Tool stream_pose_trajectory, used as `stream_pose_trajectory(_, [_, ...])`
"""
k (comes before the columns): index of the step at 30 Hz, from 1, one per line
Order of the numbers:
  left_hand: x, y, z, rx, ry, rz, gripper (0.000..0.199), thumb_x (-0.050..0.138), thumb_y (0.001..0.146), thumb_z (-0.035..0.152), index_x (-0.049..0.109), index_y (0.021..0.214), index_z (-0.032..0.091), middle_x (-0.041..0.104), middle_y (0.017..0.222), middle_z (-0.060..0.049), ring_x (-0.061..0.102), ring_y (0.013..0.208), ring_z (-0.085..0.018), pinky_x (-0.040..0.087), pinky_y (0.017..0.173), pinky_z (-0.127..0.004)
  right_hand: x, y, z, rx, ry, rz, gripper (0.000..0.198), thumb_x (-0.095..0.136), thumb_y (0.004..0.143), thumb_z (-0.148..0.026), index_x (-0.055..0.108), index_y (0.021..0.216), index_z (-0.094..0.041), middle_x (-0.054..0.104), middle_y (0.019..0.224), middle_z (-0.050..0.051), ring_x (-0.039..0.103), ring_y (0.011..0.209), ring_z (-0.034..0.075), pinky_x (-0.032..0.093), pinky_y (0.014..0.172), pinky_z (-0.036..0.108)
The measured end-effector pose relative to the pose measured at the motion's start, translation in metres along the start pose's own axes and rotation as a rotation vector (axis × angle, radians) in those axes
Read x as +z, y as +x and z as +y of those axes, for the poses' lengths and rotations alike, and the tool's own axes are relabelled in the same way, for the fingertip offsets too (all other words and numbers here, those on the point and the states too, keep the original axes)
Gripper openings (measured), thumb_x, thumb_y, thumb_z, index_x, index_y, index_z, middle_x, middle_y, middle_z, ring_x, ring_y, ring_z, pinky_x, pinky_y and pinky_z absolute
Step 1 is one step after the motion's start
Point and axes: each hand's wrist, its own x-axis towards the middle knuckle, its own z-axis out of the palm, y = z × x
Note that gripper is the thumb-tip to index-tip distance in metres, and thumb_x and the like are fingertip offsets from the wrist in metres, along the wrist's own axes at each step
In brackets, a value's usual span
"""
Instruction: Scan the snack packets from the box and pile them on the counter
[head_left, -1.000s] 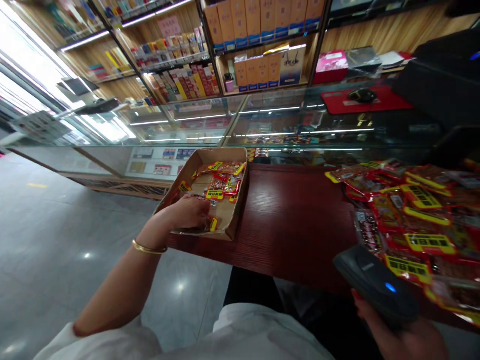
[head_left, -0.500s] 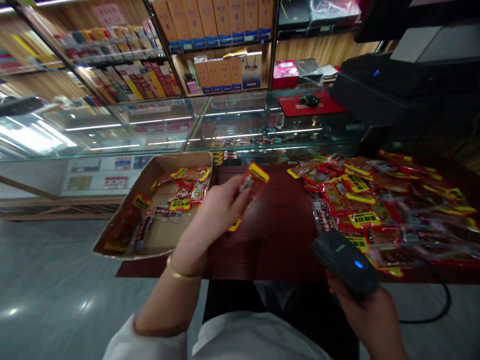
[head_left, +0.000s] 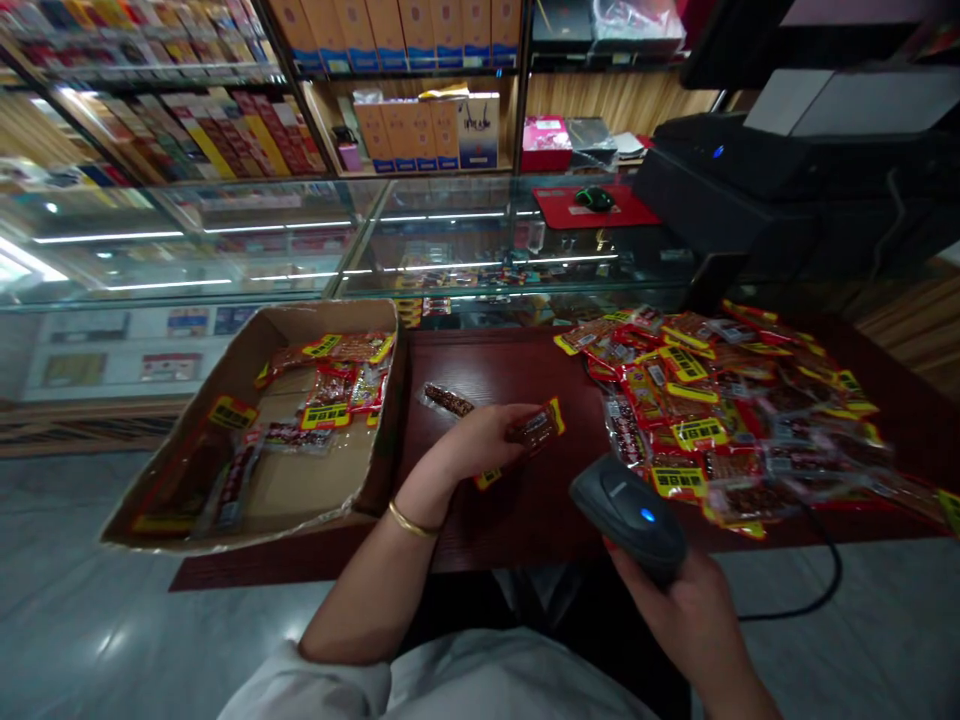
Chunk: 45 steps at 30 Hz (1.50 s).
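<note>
While gripping scanner (head_left: 628,515) in right hand (head_left: 690,600), holds snack packet (head_left: 538,430) in left hand (head_left: 480,442), forward-left of right, likely to leave packet's yellow edge uncovered.

Table (head_left: 517,365): set before the glass counter (head_left: 450,235).
Carton (head_left: 292,490): placed on the table's left, packets (head_left: 326,415) contained inside.
Heap of packets (head_left: 690,432): spread on the table's right.
Loose packet (head_left: 446,399): laid between carton and heap, behind and left of the left hand (head_left: 480,440), by which another packet (head_left: 540,430) is held.
Scanner (head_left: 626,512): held in the right hand (head_left: 697,605), before the heap.
Mouse (head_left: 595,199): placed on a mat (head_left: 551,208) on the counter.
Boxes (head_left: 420,135): stood on shelves (head_left: 472,172) behind the counter.
</note>
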Motion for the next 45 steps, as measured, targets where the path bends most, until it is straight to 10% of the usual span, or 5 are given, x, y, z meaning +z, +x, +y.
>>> stream_pose_trajectory(22, [-0.006, -0.001, -0.001, -0.041, 0.079, 0.103, 0.062, 0.06, 0.078, 0.009, 0.067, 0.137, 0.024, 0.079, 0.116, -0.002, 0.074, 0.103, -0.022, 0.052, 0.089, -0.027, -0.001, 0.001, 0.003, 0.111, -0.019, 0.01, 0.033, 0.066, 0.089, -0.051, 0.08, 0.093, -0.02, 0.083, 0.08, 0.009, 0.081, 0.07, 0.027, 0.066, 0.072, 0.032])
stream_pose_trajectory(31, [0.004, 0.019, -0.002, -0.18, -0.488, 0.22, 0.066, 0.066, 0.075, 0.021, 0.061, 0.14, 0.014, 0.077, 0.118, -0.01, 0.074, 0.098, -0.025, 0.059, 0.085, -0.035, -0.005, 0.0, -0.003, 0.185, 0.153, 0.028, 0.023, 0.065, 0.091, -0.036, 0.079, 0.103, -0.022, 0.084, 0.096, 0.007, 0.081, 0.088, 0.027, 0.064, 0.081, 0.032])
stream_pose_trajectory(37, [0.031, 0.078, 0.065, -0.175, -0.798, 0.132, 0.062, 0.077, 0.075, 0.02, 0.065, 0.135, 0.019, 0.078, 0.113, -0.008, 0.075, 0.09, -0.02, 0.059, 0.082, -0.031, -0.019, -0.011, 0.017, 0.226, 0.218, 0.064, 0.023, 0.066, 0.089, -0.032, 0.08, 0.104, -0.022, 0.084, 0.098, 0.007, 0.081, 0.089, 0.028, 0.064, 0.08, 0.033])
stream_pose_trajectory(45, [0.087, 0.246, 0.184, -0.17, -0.931, -0.036, 0.029, 0.062, 0.076, -0.002, 0.074, 0.101, 0.007, 0.073, 0.079, -0.007, 0.068, 0.067, -0.015, 0.059, 0.075, -0.031, -0.028, -0.024, 0.028, 0.384, 0.292, 0.13, 0.027, 0.067, 0.087, -0.04, 0.081, 0.097, -0.02, 0.084, 0.093, 0.009, 0.081, 0.084, 0.031, 0.064, 0.073, 0.034])
